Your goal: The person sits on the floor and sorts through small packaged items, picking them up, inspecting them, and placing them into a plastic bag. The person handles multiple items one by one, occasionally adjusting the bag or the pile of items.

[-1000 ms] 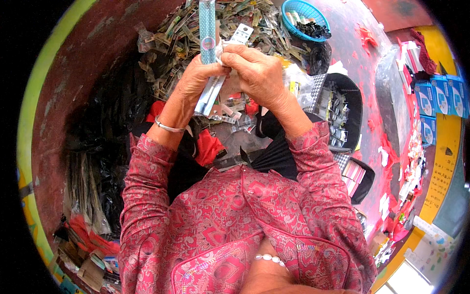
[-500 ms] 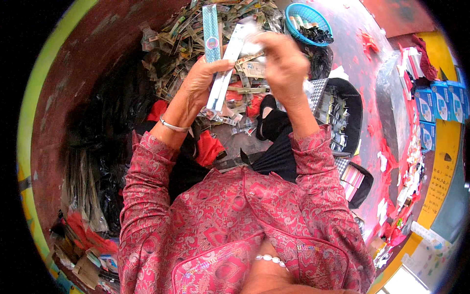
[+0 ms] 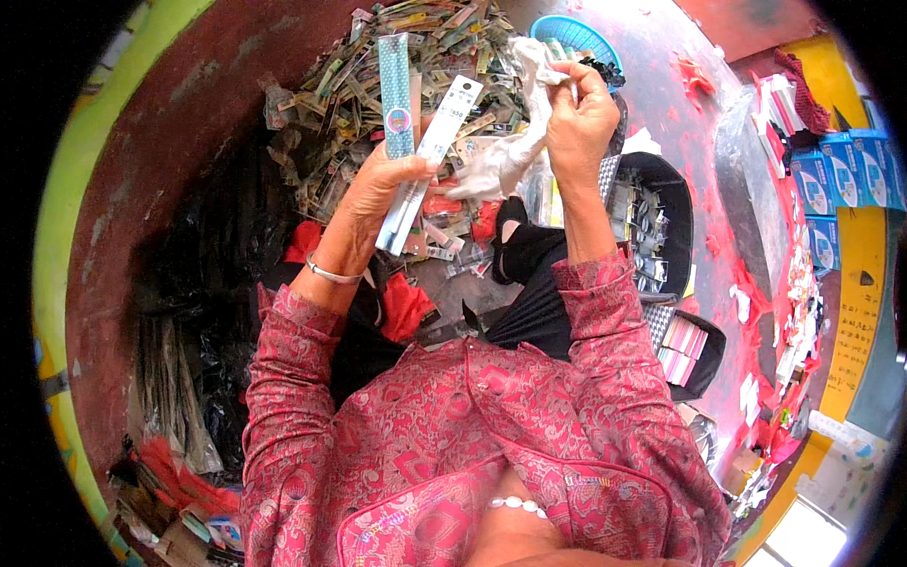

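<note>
In the head view, the only one you have, your right hand [image 3: 581, 123] has just drawn away from the two packs and now stands well to their right. Half a second ago it was a blur beside them; a second ago both hands met at their upper part. That leaves your left hand [image 3: 383, 184] alone in support of the packs, and the white crumpled sheet [image 3: 518, 156] now shows hanging spread between your hands. Whether its lower end touches the packs, you cannot tell.

Your left fingers are closed on the dotted teal pack [image 3: 395, 104] and the white slim pack [image 3: 444, 128], which fan apart toward the top, above the packet pile [image 3: 331, 142]. Your right fingers are pinched on the upper end of the sheet, just beside the blue basket [image 3: 576, 30].

Counted: two slim packs in your hold, one white sheet, one blue basket, and two black bins to your right, the upper bin [image 3: 678, 222] with small packets and the lower bin [image 3: 707, 359] with pink-and-white striped pieces. At least four blue boxes [image 3: 841, 170] stand at the far right. The pile's packets overlap too much to count.
</note>
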Motion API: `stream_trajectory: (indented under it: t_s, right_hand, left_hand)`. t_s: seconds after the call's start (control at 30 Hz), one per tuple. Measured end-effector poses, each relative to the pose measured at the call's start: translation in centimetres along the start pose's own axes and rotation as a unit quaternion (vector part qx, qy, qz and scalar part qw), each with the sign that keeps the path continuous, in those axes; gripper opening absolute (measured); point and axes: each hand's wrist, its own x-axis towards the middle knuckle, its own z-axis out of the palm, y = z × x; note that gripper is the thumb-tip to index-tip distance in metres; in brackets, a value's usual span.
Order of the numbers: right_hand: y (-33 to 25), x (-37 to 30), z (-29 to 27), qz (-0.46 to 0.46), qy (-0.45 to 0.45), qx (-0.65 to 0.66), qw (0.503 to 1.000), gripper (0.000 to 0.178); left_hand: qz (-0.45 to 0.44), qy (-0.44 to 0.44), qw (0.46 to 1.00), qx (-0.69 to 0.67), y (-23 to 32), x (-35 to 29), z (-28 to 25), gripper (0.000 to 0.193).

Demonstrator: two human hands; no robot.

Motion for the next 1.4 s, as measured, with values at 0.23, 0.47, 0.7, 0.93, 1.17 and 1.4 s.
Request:
stream_trajectory:
  t_s: [0.23, 0.47, 0.7, 0.93, 1.17, 1.4]
  right_hand:
    - [-1.0, -2.9, 2.0, -0.145, -0.196, -0.150, 0.958, 0.019]
    - [1.8, -0.8, 0.3, 0.282, -0.112, 0.200, 0.932, 0.018]
    - [-0.4, -4.3, 2.9, 0.366, -0.294, 0.243, 0.849, 0.019]
    - [0.4, -3.2, 2.5, 0.374, -0.196, 0.304, 0.854, 0.015]
    - [-0.1, -2.9, 2.1, 0.424, -0.177, 0.280, 0.843, 0.013]
    - [2.1, -1.2, 1.6, 0.442, -0.140, 0.365, 0.807, 0.014]
  left_hand:
    - [-0.021, -0.029, 0.999, -0.022, -0.3, -0.3, -0.1, 0.057]
    - [0.004, -0.006, 0.995, -0.103, 0.3, -0.7, -0.3, 0.065]
    - [0.032, -0.003, 0.999, 0.043, -0.5, 0.4, -0.2, 0.063]
    - [-0.025, 0.008, 0.999, 0.041, -1.1, 0.3, -0.9, 0.058]
    - [-0.084, 0.016, 0.996, 0.031, -0.6, -0.2, 0.5, 0.034]
    - [-0.045, 0.017, 0.995, 0.093, -0.9, 0.0, 0.1, 0.027]
